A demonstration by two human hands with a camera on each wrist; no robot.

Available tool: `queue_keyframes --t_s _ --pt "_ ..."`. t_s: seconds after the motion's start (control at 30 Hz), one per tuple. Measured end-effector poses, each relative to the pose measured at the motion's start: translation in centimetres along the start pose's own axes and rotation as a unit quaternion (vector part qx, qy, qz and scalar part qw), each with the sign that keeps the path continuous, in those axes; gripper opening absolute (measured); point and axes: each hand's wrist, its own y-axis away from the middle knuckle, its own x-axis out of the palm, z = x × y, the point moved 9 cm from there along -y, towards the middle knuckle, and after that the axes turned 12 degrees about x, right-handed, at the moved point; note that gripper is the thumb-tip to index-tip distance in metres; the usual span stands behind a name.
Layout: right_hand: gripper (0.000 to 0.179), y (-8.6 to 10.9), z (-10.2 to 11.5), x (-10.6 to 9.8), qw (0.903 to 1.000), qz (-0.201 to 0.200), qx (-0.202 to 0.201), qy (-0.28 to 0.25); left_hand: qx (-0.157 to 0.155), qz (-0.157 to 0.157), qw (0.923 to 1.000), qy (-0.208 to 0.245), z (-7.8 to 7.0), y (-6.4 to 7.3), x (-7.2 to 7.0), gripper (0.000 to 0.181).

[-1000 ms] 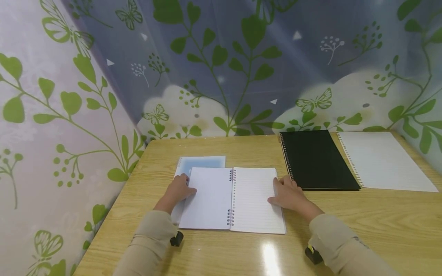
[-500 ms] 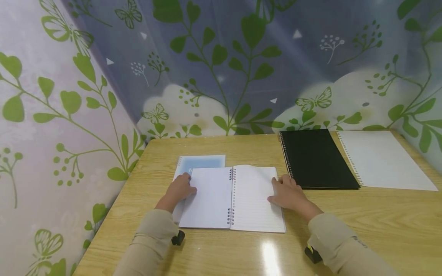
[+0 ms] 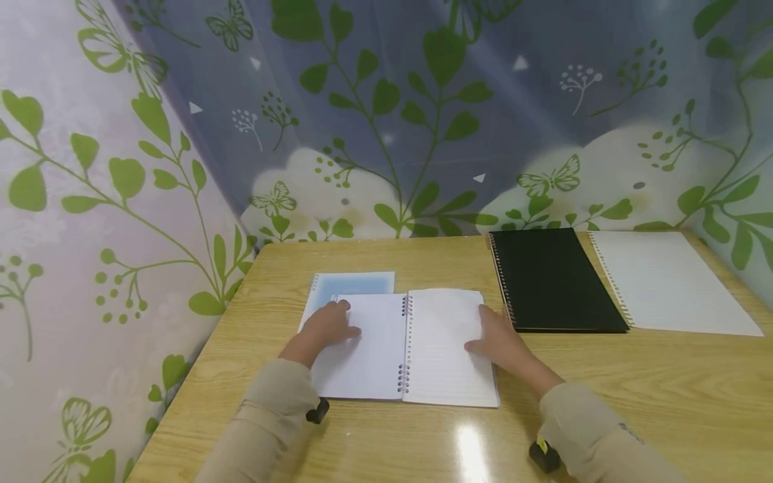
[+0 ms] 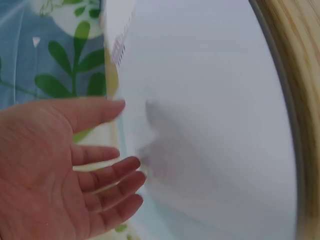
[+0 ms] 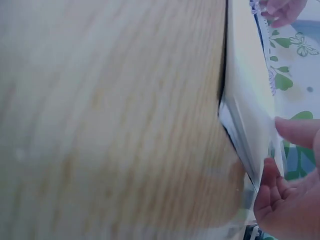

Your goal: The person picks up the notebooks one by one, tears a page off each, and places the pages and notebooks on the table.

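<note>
Notebook (image 3: 423, 349), open, between 2 hands (image 3: 329, 327)

so it's a pale wood-grain table (image 3: 634, 382) with an open spiral notebook (image 3: 443, 355) partly covering a bluish notebook (image 3: 356, 285), plus a black spiral notebook (image 3: 555, 278) right beside a white pad (image 3: 670, 282) further right

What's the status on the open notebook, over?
Left hand over left page, fingers loose. Right hand at right page's outer edge. Open notebook partly covers blue notebook; black notebook close beyond right hand.
</note>
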Motion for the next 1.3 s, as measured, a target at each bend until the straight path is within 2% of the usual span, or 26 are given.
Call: queue_keyframes --t_s 0.1,0.2,0.3,0.43,0.53,0.63,0.8,1.03,1.3 --pt "0.079 -0.3 -0.6 0.2 0.9965 0.020 0.034 -0.073 0.034 0.014 0.9992 -0.016 -2.1 -0.4 0.3 0.065" --pt "0.075 -0.4 -1.1 0.0 0.9899 0.022 0.069 -0.122 0.052 0.027 0.9980 -0.021 -3.8 -1.0 0.7 0.063" --pt "0.069 -0.6 -1.6 -0.3 0.9871 0.011 0.089 -0.133 0.073 0.037 0.9963 -0.024 -5.2 -1.9 1.2 0.058" --pt "0.047 -1.0 -2.2 -0.7 0.9884 -0.019 0.089 -0.122 0.103 0.049 0.9931 -0.027 -6.4 -3.3 2.4 0.049" --pt "0.033 -1.1 -2.2 -0.8 0.9908 -0.036 0.071 -0.110 0.095 0.058 0.9937 -0.015 -6.3 -4.0 3.3 0.050" --pt "0.029 -1.2 -2.1 -0.7 0.9918 -0.037 0.057 -0.108 0.073 0.062 0.9953 -0.009 -5.9 -4.4 3.9 0.055" --pt "0.029 -1.2 -2.0 -0.7 0.9913 -0.036 0.062 -0.111 0.058 0.062 0.9964 -0.006 -5.9 -4.5 3.8 0.056" --pt "0.031 -1.1 -1.9 -1.3 0.9919 -0.045 0.057 -0.103 0.053 0.060 0.9968 0.000 -6.2 -4.6 3.6 0.055" --pt "0.031 -0.5 -1.7 -0.8 0.9920 -0.031 0.050 -0.112 0.023 0.068 0.9969 0.033 -5.9 -4.4 4.1 0.054"
